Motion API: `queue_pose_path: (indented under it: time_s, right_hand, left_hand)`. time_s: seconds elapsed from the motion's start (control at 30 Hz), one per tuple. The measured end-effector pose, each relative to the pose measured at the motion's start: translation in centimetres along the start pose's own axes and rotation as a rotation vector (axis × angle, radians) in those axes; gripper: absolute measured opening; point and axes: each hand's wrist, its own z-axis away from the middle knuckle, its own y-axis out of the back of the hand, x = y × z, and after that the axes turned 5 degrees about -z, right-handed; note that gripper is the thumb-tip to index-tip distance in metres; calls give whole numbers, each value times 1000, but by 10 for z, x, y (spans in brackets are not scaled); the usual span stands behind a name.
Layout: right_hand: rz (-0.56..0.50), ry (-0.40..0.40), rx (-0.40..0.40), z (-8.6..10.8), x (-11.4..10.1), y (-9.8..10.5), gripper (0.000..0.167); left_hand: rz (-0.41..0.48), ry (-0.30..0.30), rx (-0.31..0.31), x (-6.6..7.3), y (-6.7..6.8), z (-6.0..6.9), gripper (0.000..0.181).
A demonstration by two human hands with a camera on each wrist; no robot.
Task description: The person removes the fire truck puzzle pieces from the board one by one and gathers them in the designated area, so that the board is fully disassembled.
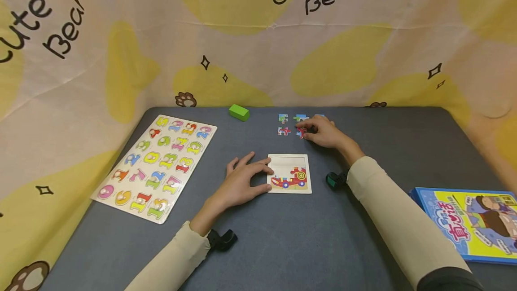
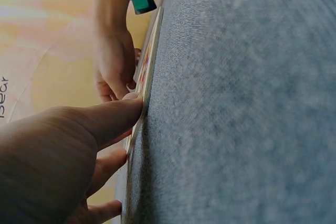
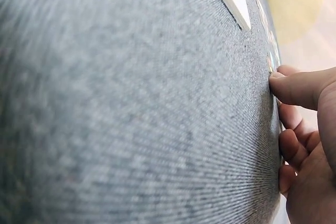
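A square wooden puzzle tray [image 1: 289, 191] lies on the table, with several joined pieces showing part of a red vehicle with blue wheels in its lower half. The left hand [image 1: 244, 182] has its fingers spread, thumb and index finger touching the tray's left edge; the left wrist view shows the thumb [image 2: 118, 114] against that edge. Beyond the tray, the right hand [image 1: 325, 133] pinches a small red-and-blue jigsaw piece [image 1: 300, 133] at table level between thumb and index finger. Other loose pieces lie around it, such as a red one [image 1: 284, 131] and a green-blue one [image 1: 283, 118].
A number board [image 1: 177, 183] with colourful numerals lies at the left. The green block [image 1: 239, 112] sits near the table's back edge. At the right front is a blue and yellow box [image 1: 472, 223]. A printed cloth [image 1: 250, 48] hangs behind the grey table [image 1: 274, 246].
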Motion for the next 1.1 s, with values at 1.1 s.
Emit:
queue_pose_path:
  time_s: [1.1]
  right_hand:
    - [-129, 123, -61, 67, -20, -13, 31]
  left_hand:
    - [-54, -10, -42, 4, 0, -1, 27]
